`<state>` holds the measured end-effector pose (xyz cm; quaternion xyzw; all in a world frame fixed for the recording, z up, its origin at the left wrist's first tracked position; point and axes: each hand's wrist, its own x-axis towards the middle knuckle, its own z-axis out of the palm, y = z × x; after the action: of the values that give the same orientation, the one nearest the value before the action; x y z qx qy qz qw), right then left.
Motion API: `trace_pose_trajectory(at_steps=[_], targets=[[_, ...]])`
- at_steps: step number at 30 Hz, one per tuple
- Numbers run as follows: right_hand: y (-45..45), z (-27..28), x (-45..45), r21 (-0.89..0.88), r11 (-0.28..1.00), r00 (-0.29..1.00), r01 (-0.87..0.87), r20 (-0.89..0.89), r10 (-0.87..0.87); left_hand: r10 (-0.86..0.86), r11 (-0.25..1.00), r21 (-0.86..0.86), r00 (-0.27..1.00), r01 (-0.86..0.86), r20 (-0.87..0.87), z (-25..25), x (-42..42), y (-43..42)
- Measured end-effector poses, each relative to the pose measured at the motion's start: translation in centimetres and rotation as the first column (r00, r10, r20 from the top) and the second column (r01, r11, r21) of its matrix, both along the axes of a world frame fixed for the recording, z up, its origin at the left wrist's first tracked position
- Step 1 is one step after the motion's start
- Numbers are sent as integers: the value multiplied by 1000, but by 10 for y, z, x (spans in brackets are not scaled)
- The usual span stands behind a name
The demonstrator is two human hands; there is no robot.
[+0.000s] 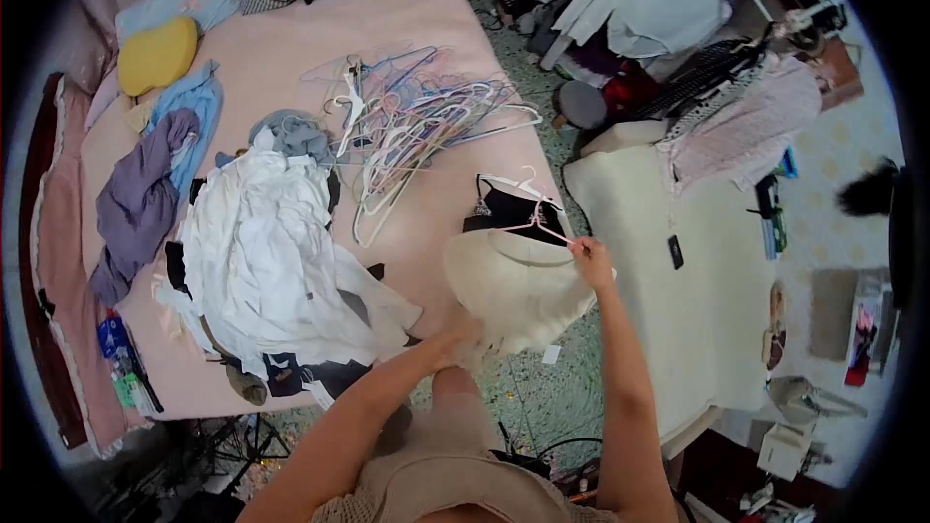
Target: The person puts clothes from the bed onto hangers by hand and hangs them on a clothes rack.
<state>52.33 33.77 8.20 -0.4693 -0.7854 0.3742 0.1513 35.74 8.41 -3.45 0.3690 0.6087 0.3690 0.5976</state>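
head view: your right grip [592, 261] holds a pink hanger [540, 223] over a cream garment [513, 289], probably light, limp and best taken by its upper rim, at the bed [407, 15] edge; left grip [463, 331] closure unclear.

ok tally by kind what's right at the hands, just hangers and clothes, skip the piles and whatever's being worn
Hangers: 2 (pink hanger in the right hand, white hanger at the black strappy garment)
Clothes: 2 (cream garment by the left hand, plus that black one)
Total: 4
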Motion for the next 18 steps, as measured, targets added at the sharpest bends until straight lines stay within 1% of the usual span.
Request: trace_pose_trajectory(at_steps=[1,2,3,4,6,7,8,9,10,11,12,13,14,15,16,17,18], targets=[[13,-22,1,33,999,999,28,28,-29,160,985,97,963,-142,-216,-5,0,1],[25,-43,2,66,997,997,52,53,-55,72,994,-63,959,-93,-274,-13,-8,9],[36,-52,-2,88,994,991,61,115,-71,-22,973,-226,949,-53,-315,-23,-17,13],[47,-76,0,86,994,997,74,27,-76,-8,964,-252,946,-78,-325,-31,-24,16],[71,-129,4,153,982,993,114,-30,-111,239,950,-170,959,-264,-151,-42,-31,25],[82,-149,5,111,985,991,136,-32,-133,282,947,-107,942,-304,-181,-33,-38,34],[95,-167,6,201,977,997,75,-18,-73,325,939,-43,923,-340,-209,-14,-46,45],[97,-167,0,198,975,995,96,-30,-92,346,928,-60,910,-367,-227,-3,-55,54],[95,-157,-10,202,975,994,97,25,-105,328,905,-211,923,-368,-202,8,-64,61],[96,-153,-16,171,983,998,60,15,-63,319,862,-357,932,-360,-171,12,-73,63],[90,-140,-28,143,988,994,65,77,-77,340,843,-373,921,-388,-190,1,-79,61],[91,-148,-31,156,984,976,84,186,-113,385,853,-323,912,-410,-142,-17,-86,56],[86,-140,-39,130,989,985,67,152,-87,423,861,-269,902,-431,-91,-29,-94,49],[82,-145,-46,188,977,979,97,161,-128,436,850,-280,894,-447,-103,-31,-106,42],[78,-148,-53,251,960,971,128,166,-173,484,826,-218,853,-519,-196,-34,-121,36],[74,-149,-59,242,963,974,117,162,-159,529,801,-147,801,-581,-282,-35,-137,31],[71,-155,-62,272,961,970,48,217,-110,594,756,-70,726,-651,-346,-39,-153,22]])
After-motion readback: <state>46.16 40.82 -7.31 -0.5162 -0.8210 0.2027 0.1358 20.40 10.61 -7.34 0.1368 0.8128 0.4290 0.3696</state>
